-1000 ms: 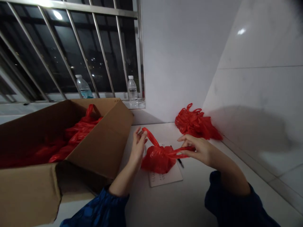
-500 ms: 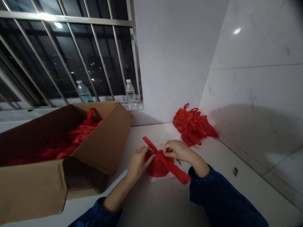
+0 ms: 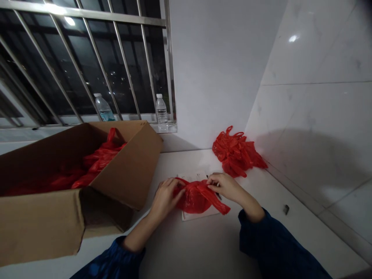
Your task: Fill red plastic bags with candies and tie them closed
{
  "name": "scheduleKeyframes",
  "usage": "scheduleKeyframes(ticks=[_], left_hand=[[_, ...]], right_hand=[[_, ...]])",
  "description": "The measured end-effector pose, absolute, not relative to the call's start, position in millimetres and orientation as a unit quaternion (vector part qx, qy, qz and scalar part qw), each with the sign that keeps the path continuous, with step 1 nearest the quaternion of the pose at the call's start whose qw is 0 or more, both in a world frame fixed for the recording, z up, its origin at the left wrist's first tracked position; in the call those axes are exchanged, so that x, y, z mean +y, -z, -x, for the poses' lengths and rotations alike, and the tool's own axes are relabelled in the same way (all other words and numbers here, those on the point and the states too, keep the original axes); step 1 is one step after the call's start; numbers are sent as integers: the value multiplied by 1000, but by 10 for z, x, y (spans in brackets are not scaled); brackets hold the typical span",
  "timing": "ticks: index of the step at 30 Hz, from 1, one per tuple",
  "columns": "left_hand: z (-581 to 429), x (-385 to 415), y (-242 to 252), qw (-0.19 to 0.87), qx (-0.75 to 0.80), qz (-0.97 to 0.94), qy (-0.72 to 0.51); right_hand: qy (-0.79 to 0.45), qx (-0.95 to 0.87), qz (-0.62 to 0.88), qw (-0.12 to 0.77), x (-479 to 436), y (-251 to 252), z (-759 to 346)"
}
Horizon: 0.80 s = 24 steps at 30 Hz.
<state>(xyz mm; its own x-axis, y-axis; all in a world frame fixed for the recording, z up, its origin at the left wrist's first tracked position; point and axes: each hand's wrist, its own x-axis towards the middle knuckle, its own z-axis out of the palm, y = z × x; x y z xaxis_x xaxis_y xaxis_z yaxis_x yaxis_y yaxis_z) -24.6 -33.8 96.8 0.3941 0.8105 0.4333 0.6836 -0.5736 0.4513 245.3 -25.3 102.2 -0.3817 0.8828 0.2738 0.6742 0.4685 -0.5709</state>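
Over the table (image 3: 186,248), left grip (image 3: 165,193) and right grip (image 3: 226,186) flank a red bag (image 3: 194,200).

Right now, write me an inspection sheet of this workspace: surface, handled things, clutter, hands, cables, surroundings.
Surface: white tabletop, notebook lying on it
Handled things: one red plastic bag, over part of the notebook
Clutter: heap of red plastic bags near the wall; cardboard box with red plastic inside; small dark object, unidentifiable
Hands: left hand holding the bag's left side; right hand pinching its right
Cables: nothing seen
Surroundings: barred window, two plastic bottles beside it
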Motion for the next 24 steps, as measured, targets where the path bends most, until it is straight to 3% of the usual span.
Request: scheduleKeyframes(ticks=[5, 12, 24], left_hand=[[25, -450, -978, 78, 426, -827, -359], [-224, -131, -348, -5, 474, -853, -218], [-212, -17, -196, -97, 493, -850, -161]], right_hand=[[-142, -794, 455, 378, -328, -897, -2376], [-86, -823, 505, 243, -223, -367, -1904], [-14, -813, 510, 281, -85, 89, -1785]])
